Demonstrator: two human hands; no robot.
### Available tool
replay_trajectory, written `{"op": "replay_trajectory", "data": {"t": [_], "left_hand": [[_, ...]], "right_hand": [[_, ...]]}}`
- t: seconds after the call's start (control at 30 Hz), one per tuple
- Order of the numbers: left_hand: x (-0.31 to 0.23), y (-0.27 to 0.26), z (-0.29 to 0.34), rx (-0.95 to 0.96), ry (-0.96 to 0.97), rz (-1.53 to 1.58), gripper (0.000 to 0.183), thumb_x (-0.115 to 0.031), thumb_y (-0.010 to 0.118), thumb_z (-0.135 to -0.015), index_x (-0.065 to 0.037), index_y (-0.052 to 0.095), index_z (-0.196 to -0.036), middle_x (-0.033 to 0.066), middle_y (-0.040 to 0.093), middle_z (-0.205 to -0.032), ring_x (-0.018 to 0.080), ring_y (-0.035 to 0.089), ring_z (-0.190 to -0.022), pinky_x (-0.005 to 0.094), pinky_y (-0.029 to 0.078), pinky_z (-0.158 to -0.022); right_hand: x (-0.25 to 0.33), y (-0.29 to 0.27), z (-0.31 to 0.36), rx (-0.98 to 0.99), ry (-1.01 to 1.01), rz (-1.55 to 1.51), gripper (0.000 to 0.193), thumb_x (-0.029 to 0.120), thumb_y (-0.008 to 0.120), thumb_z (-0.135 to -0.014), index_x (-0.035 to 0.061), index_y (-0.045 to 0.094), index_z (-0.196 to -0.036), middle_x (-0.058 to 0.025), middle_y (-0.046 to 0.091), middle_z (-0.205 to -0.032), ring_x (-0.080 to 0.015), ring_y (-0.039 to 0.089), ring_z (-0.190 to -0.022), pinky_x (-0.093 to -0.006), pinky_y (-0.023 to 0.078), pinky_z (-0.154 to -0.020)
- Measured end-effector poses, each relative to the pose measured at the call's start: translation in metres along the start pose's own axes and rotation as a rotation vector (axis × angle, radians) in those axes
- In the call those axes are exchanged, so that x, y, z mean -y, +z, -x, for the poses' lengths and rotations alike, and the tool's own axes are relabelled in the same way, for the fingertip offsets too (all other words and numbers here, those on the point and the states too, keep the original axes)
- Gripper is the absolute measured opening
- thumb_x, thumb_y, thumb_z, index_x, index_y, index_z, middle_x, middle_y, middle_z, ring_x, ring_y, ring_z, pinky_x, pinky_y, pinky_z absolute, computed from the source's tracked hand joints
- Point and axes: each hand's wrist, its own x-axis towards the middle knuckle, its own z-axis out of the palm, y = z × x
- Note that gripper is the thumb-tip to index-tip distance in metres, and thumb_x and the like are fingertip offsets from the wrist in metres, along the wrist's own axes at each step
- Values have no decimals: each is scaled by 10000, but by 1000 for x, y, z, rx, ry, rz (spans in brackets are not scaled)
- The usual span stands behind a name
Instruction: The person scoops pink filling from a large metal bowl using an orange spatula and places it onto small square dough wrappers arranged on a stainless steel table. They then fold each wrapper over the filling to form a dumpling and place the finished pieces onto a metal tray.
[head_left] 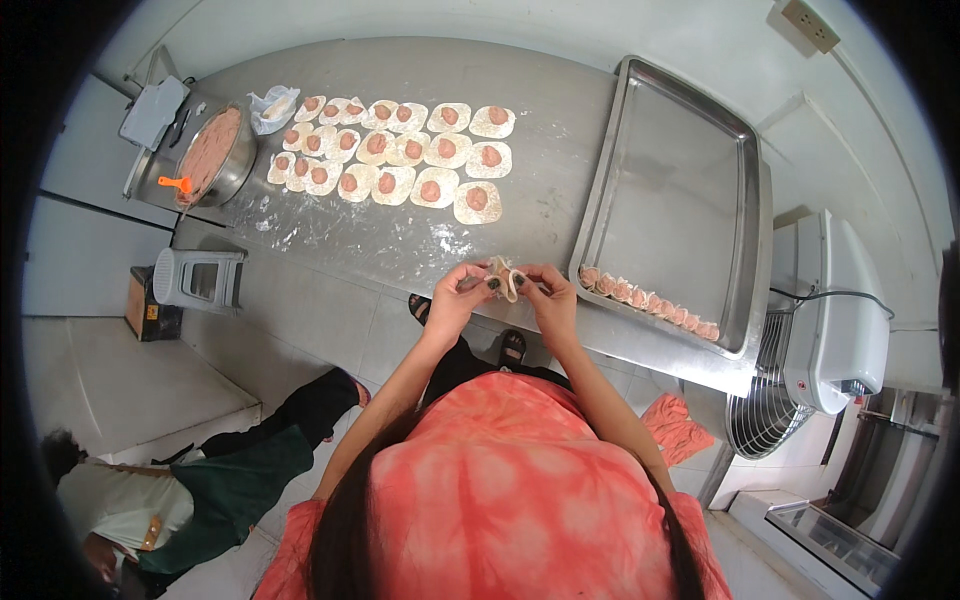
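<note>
Between my left hand [464, 292] and my right hand [546, 292] is a dumpling [503, 278], its pale wrapper pinched up in folds by the fingers of both. It is held above the table's front edge, and its filling is mostly hidden. Beyond my hands, rows of flat round dumpling wrappers [431, 188] lie on the steel table [400, 240], each with a ball of pink meat filling. Just right of my right hand is a large metal tray [680, 190], where a row of shaped dumplings [648, 302] lines the near side.
A steel bowl of pink filling [215, 155] with an orange scoop [175, 184] stands at the table's left end, beside a plastic bag [273, 108]. A white machine with a wire guard [815, 320] is at right. Another person [230, 480] is at lower left, near a grey stool [199, 278].
</note>
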Motion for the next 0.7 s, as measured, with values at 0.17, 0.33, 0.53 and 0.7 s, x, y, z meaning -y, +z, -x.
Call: {"op": "replay_trajectory", "data": {"t": [0.17,0.33,0.53,0.7], "left_hand": [[8,-13,-3,-45,13,-127,181,83,592,-773,-20,538,-913,68,552,-1122,123,580,-938,253,494,-760],[3,-11,10,-62,63,-275,231,77,613,-740,-18,545,-939,67,568,-1014,133,598,-887,261,493,-732],[7,-15,13,-45,126,-807,226,41,647,-713,-9,586,-925,112,578,-956,176,627,-756,280,500,-667],[9,-11,14,-92,274,-929,160,22,666,-701,-1,614,-850,104,572,-838,223,608,-697,303,491,-618]], "right_hand": [[15,12,8,45,-57,-56,341,-79,575,-757,9,553,-1086,-37,590,-967,-139,571,-872,-258,472,-760],[-8,0,3,37,-58,259,259,-87,578,-737,6,604,-978,-37,612,-917,-140,606,-813,-265,487,-734],[-13,4,-4,136,-147,657,244,-62,591,-693,9,622,-925,-105,606,-889,-227,624,-747,-285,492,-703],[-1,5,0,216,-241,690,275,-45,582,-678,22,612,-943,-119,594,-868,-297,605,-789,-344,486,-710]]}}
